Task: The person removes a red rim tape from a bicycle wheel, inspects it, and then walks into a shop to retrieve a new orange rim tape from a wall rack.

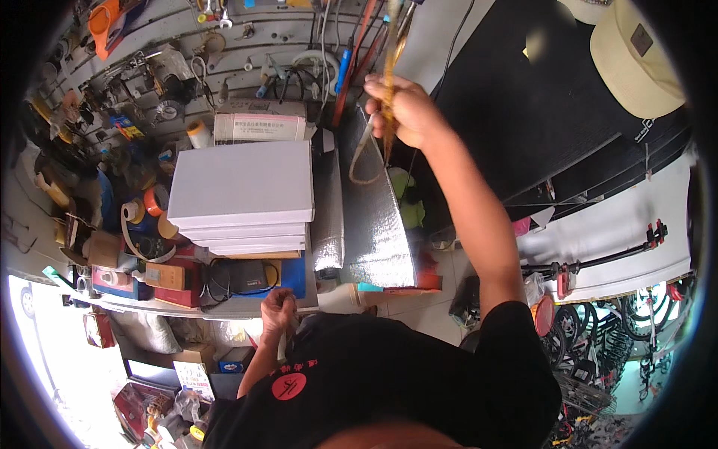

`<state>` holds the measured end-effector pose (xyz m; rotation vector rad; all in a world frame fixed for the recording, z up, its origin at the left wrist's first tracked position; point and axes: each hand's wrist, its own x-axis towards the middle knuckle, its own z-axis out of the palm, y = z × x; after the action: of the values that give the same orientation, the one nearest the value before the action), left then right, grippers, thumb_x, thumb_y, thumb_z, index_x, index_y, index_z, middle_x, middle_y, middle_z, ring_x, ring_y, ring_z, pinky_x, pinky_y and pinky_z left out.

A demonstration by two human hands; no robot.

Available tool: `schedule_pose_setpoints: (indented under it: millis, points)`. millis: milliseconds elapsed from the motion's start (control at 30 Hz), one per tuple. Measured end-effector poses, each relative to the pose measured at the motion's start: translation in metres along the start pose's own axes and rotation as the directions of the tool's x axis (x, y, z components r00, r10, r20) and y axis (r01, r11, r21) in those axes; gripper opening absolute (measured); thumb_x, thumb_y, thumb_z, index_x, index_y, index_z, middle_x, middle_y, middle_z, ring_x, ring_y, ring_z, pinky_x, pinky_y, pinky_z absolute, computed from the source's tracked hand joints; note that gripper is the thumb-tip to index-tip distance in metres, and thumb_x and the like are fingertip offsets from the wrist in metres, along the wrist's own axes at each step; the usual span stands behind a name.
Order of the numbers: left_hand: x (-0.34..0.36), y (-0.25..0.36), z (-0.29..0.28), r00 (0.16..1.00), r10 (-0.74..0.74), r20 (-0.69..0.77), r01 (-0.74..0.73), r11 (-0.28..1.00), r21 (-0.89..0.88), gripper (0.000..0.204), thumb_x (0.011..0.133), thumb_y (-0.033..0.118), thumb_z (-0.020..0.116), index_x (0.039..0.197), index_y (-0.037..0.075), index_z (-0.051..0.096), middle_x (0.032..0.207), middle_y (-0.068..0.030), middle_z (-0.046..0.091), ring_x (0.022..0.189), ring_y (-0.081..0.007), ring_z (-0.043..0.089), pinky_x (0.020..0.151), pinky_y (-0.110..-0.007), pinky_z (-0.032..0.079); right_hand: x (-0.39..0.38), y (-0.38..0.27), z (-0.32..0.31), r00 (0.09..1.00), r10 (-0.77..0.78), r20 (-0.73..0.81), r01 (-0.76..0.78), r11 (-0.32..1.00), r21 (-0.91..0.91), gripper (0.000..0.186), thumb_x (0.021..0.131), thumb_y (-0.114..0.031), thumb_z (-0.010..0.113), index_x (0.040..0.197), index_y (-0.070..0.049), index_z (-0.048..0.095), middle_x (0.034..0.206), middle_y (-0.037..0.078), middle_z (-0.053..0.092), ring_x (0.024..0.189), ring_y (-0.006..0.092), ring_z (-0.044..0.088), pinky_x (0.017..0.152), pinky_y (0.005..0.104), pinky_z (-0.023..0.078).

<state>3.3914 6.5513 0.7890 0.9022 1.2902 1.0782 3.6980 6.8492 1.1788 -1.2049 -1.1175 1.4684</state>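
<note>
My right hand (407,112) is raised at the upper middle, its fingers closed on a yellowish-brown strap (388,82) that runs up past the top edge. Below the fingers a pale loop (366,178) hangs down in front of a silvery foil sheet (370,232). My left hand (278,308) is curled closed by the worktop's front edge, close to my body. Whether anything lies inside its fingers is hidden. Just beyond it are a blue flat item (293,278) and a dark grey case (243,277) with a black cable.
A stack of white boxes (243,179) stands on the worktop, with a carton (259,127) behind. Tape rolls (155,200) and small boxes crowd the left. Tools hang on the slatted wall (247,41). A beige cap (636,56) lies on a black surface (516,112) at right.
</note>
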Motion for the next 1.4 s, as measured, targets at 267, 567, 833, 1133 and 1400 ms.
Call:
schedule_pose_setpoints:
  millis: [267, 567, 833, 1133, 1400]
  points:
    - [-0.004, 0.014, 0.005, 0.999, -0.013, -0.047, 0.010, 0.998, -0.058, 0.018, 0.092, 0.006, 0.063, 0.106, -0.005, 0.067, 0.080, -0.0054, 0.067, 0.064, -0.0096, 0.060, 0.058, -0.027, 0.050, 0.089, 0.026, 0.033, 0.905, -0.279, -0.321, 0.049, 0.818, -0.574, 0.035, 0.098, -0.033, 0.070, 0.093, 0.001, 0.068, 0.070, 0.010, 0.070, 0.054, 0.0205, 0.070, 0.046, 0.0339, 0.056]
    - [-0.006, 0.007, 0.004, 0.997, 0.064, -0.053, -0.067, 0.997, -0.048, 0.014, 0.092, 0.002, 0.062, 0.104, -0.004, 0.066, 0.081, -0.0088, 0.070, 0.062, -0.0119, 0.064, 0.057, -0.028, 0.052, 0.071, 0.071, 0.012, 0.649, -0.758, -0.072, 0.424, 0.438, -0.793, 0.027, 0.097, -0.026, 0.060, 0.093, 0.001, 0.065, 0.087, 0.025, 0.069, 0.086, 0.0460, 0.068, 0.076, 0.0507, 0.052]
    - [-0.002, 0.008, 0.001, 0.999, 0.031, -0.034, -0.028, 0.994, 0.103, 0.021, 0.090, 0.010, 0.067, 0.104, -0.005, 0.070, 0.077, -0.0078, 0.072, 0.066, -0.0117, 0.065, 0.061, -0.029, 0.054, 0.006, 0.080, 0.006, 0.778, -0.625, -0.068, 0.449, 0.627, -0.637, 0.019, 0.094, -0.018, 0.067, 0.100, -0.001, 0.060, 0.085, 0.013, 0.069, 0.080, 0.0194, 0.068, 0.075, 0.0368, 0.053]
    - [0.003, -0.016, -0.007, 0.998, 0.040, -0.047, -0.039, 0.999, 0.032, 0.020, 0.089, 0.011, 0.067, 0.102, -0.005, 0.070, 0.076, -0.0082, 0.072, 0.065, -0.0117, 0.067, 0.060, -0.030, 0.055, -0.011, 0.102, -0.013, 0.797, -0.603, 0.034, 0.471, 0.586, -0.659, 0.032, 0.105, -0.018, 0.055, 0.130, 0.001, 0.063, 0.092, 0.005, 0.072, 0.080, 0.0106, 0.067, 0.075, 0.0292, 0.054]
    - [0.011, -0.028, -0.006, 0.994, 0.059, -0.092, -0.050, 0.993, 0.107, 0.021, 0.086, 0.011, 0.069, 0.099, -0.005, 0.072, 0.079, -0.0105, 0.075, 0.069, -0.0128, 0.069, 0.065, -0.030, 0.056, -0.040, 0.094, -0.028, 0.866, -0.487, -0.109, 0.392, 0.799, -0.455, 0.030, 0.110, -0.021, 0.051, 0.128, -0.002, 0.065, 0.081, 0.000, 0.064, 0.062, 0.0059, 0.057, 0.058, 0.0235, 0.048]
